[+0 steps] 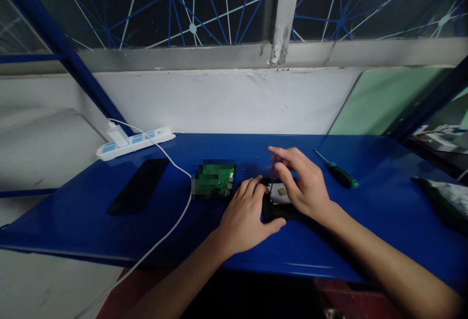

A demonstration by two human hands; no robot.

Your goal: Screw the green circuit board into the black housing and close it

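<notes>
A black device (268, 210) with a silver metal plate (281, 193) on top and a small tan square on that plate lies on the blue table. My left hand (245, 214) grips its left end, fingers across the far side and thumb along the near side. My right hand (305, 182) pinches a small screwdriver (277, 167) with a purplish see-through handle. It stands nearly upright, its tip at the left part of the plate; the exact contact point is too small to make out. My right hand hides the device's right end.
Left of my hands lie a green circuit board (215, 180), partly blurred, and a flat black panel (139, 186). A white cable (178, 221) runs from the power strip (137, 142). To the right are a green-black screwdriver (341, 175) and a dark and silvery bag (444, 202).
</notes>
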